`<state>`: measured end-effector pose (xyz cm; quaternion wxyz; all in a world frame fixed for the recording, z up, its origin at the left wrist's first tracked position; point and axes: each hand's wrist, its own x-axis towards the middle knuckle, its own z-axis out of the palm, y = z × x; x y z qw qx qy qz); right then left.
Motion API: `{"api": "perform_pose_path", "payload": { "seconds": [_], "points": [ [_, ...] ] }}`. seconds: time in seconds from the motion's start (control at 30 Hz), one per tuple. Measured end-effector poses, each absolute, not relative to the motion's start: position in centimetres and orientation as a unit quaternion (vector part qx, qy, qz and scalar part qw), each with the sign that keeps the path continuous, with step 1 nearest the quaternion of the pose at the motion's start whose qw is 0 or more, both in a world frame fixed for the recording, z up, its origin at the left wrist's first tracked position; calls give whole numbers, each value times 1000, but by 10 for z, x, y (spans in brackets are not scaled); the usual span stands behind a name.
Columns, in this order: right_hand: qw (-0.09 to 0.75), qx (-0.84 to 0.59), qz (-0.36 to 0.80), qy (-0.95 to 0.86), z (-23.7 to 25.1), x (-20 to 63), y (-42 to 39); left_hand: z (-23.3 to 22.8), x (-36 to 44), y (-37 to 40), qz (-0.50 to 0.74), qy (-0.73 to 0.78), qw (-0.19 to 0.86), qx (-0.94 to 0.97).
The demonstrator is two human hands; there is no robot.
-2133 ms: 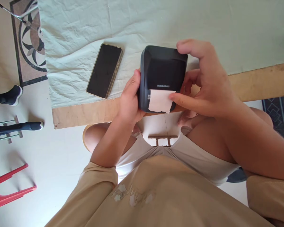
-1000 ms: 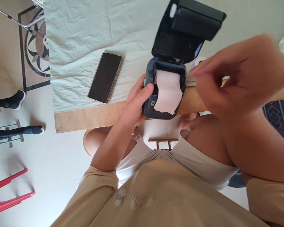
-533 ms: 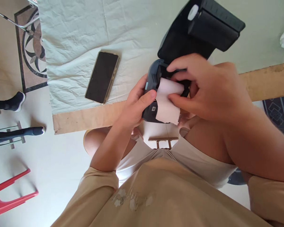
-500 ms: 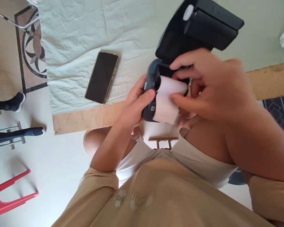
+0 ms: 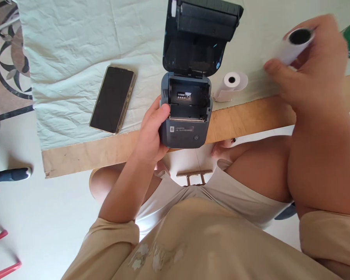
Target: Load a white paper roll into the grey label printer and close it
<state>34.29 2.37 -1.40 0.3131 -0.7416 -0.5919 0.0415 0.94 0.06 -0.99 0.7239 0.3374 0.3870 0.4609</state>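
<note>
left hand (image 5: 151, 134) is wrapped round the printer (image 5: 185, 116) at the table edge to steady it, lid flipped up and bay empty, while the right hand (image 5: 312, 74) pinches a paper roll (image 5: 293, 46) off to its right, spare roll (image 5: 231, 83) between them

The printer's (image 5: 185, 116) open bay is clear from above, but its raised lid (image 5: 198, 35) walls off 12 o'clock. A paper roll (image 5: 231, 83) lies just beside it at 2 o'clock and a phone (image 5: 112, 99) at 9 o'clock. The cloth-covered worktop (image 5: 70, 42) at 10 o'clock lies bare.
</note>
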Motion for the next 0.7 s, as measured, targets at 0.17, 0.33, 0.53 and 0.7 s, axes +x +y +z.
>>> {"api": "perform_pose_path", "payload": {
  "seconds": [0.17, 0.33, 0.53, 0.7],
  "points": [
    [301, -725, 35, -619, -9, 340, 10, -17, 10, 0, 475, 377, 721, 336],
    [473, -540, -43, -695, 9, 295, -9, -18, 10, 0, 483, 379, 714, 336],
    [292, -656, 26, -695, -11, 253, 8, -19, 8, -1, 481, 376, 714, 342],
    [201, -709, 71, -672, -14, 254, 17, -18, 6, -1, 472, 377, 721, 340]
  ]
}}
